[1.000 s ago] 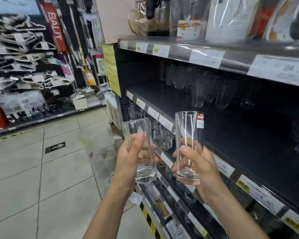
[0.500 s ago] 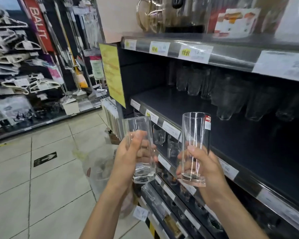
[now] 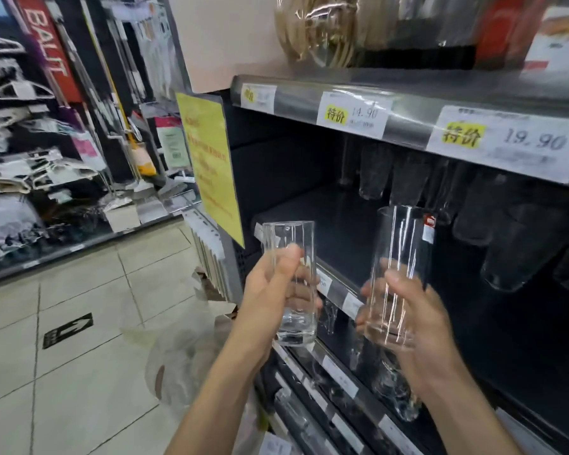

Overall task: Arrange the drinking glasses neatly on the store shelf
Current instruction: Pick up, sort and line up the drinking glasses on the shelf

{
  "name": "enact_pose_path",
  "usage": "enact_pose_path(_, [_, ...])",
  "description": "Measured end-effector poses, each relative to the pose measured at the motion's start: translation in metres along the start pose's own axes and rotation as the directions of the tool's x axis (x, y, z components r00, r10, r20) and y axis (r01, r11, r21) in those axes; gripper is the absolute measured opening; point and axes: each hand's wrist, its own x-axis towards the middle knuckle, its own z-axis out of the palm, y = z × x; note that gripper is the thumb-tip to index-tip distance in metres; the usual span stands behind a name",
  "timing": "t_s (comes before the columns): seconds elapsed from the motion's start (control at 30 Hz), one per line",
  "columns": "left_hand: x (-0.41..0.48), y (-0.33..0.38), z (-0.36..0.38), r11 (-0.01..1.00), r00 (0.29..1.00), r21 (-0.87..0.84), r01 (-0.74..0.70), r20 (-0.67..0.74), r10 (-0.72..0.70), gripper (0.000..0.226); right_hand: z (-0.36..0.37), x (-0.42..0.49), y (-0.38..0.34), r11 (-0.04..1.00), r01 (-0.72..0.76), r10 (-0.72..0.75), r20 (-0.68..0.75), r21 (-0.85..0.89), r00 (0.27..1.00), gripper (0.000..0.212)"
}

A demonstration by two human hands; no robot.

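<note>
left hand (image 3: pixel 270 297) grips short clear faceted glass (image 3: pixel 288 238), upright | right hand (image 3: pixel 421 323) grips tall clear cylindrical glass (image 3: pixel 403 238), upright | dark metal shelf (image 3: pixel 339 224) lies ahead-right of both hands; right hand nearer

Bare left hand (image 3: pixel 270 292) and right hand (image 3: pixel 419 326) on bare forearms (image 3: pixel 217 389).

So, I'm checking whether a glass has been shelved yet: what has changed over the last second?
The left hand and right hand have carried their glasses a little rightward in view, toward the dark shelf, as the camera closed in on it. Nothing was taken hold of or let go. The left hand still grips the shorter glass, the right hand the taller glass with the red sticker; neither is set down.
</note>
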Motion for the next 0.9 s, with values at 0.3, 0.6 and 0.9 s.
enact_pose_path(0.3, [0.06,-0.012,0.016,0.996,0.98,-0.043,0.084,0.185,-0.074,0.065,-0.009,0.026,0.003,1.0,0.006,-0.007,-0.221,-0.004,0.975,0.054])
enact_pose_path(0.6, [0.114,-0.014,0.035,0.998,0.895,-0.033,0.056,0.445,-0.036,0.084,-0.013,0.012,-0.006,0.987,0.143,-0.159,-0.532,-0.07,0.832,0.048])
enact_pose_path(0.9, [0.152,-0.019,0.016,0.998,0.808,-0.007,0.058,0.588,-0.043,0.089,0.016,0.004,0.01,0.974,0.163,-0.228,-0.683,-0.159,0.693,0.055])
